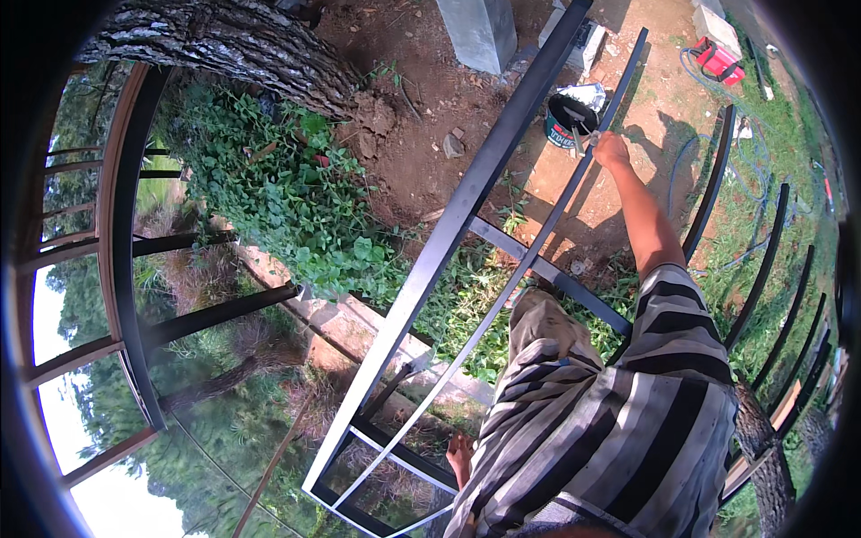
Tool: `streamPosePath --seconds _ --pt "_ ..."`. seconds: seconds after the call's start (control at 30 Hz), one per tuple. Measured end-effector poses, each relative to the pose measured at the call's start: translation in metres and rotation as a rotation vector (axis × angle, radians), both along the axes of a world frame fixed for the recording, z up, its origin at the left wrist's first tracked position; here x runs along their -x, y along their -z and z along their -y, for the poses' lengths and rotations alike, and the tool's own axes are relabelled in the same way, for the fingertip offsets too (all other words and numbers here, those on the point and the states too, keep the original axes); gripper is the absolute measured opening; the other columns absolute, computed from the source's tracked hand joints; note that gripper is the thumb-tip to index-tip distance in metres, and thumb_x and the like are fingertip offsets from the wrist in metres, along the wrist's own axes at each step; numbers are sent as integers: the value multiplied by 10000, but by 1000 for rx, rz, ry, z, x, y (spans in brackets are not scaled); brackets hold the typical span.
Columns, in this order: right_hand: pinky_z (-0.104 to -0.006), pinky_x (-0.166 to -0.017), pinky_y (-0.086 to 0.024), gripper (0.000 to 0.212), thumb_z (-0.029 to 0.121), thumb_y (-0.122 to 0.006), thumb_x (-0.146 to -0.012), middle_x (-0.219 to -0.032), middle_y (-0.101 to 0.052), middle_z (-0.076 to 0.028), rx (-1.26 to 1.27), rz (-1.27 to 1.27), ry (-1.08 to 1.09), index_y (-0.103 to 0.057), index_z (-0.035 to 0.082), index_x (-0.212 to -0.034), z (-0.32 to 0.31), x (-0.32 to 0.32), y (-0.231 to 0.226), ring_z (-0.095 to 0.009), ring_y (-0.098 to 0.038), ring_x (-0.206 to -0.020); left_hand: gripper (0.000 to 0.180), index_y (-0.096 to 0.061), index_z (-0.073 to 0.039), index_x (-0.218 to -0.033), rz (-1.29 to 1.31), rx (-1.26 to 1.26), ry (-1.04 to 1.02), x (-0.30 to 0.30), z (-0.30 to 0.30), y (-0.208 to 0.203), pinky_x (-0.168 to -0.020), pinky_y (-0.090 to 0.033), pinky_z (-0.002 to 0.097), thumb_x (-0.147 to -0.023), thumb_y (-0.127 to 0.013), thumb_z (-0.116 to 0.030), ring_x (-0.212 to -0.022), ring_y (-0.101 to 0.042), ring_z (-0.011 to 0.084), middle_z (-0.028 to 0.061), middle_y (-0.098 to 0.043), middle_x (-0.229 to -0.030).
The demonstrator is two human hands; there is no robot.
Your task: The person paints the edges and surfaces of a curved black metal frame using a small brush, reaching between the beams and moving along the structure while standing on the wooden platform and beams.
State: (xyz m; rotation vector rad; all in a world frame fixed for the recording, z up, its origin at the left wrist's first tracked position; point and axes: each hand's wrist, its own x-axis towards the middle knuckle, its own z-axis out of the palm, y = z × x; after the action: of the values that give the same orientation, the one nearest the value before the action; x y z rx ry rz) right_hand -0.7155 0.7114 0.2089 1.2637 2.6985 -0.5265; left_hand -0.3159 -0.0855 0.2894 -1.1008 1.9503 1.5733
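My right hand (612, 149) is stretched far out to the upper right, shut on a small paintbrush (589, 137) that touches a thin black metal bar (574, 193). Just beyond the hand a round paint can (568, 121) with a dark lid sits by the bar. The bar runs alongside a wide black beam (466, 202) of a long metal frame. My left hand is hidden behind my striped shirt (601, 430). A bare foot (460, 455) rests by a lower crossbar of the frame.
A thick tree trunk (233, 40) lies at the top left above green ground plants (287, 197). Bare soil, a grey concrete post (480, 31), a red box (717, 58) and a blue hose are beyond. Curved black railings stand at left (126, 269) and right (762, 260).
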Motion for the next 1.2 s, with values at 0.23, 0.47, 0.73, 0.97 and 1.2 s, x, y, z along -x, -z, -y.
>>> streamPosePath --seconds 0.23,0.47,0.73,0.97,1.2 --pt "-466 -920 -570 306 176 -700 -783 -1029 -725 -257 65 -5 -150 -702 -22 -1016 36 23 -17 -402 -700 -1027 361 -644 -59 -1287 86 126 98 44 -39 -40 -668 -515 278 -1002 -653 -280 -871 -685 139 68 -723 -1031" --pt "-502 -937 -566 267 234 -616 -900 -1079 -727 -240 13 81 -63 -741 22 -1003 20 2 -25 -414 -698 -1054 309 -648 -100 -1287 76 55 112 38 -42 -7 -709 -527 289 -1009 -641 -237 -900 -675 137 52 -714 -1071" --pt "-498 -898 -576 254 223 -618 -905 -1030 -723 -245 -102 -9 -62 -720 8 -991 6 14 11 -423 -702 -1015 287 -653 -97 -1263 89 38 118 37 -40 3 -690 -516 282 -1007 -634 -225 -864 -655 127 45 -702 -1035" --pt "-506 -936 -565 275 198 -543 -946 -1069 -724 -248 -20 53 -70 -743 28 -1027 15 15 -27 -418 -699 -1056 268 -658 -94 -1243 80 55 115 42 -37 2 -674 -506 277 -1006 -628 -214 -833 -637 119 39 -692 -1004" --pt "-488 -883 -586 219 161 -731 -833 -1010 -732 -238 -29 84 -48 -743 17 -997 2 3 -4 -405 -718 -991 249 -663 -92 -1223 77 28 140 54 -40 10 -658 -497 271 -1004 -622 -203 -801 -619 111 34 -682 -972"
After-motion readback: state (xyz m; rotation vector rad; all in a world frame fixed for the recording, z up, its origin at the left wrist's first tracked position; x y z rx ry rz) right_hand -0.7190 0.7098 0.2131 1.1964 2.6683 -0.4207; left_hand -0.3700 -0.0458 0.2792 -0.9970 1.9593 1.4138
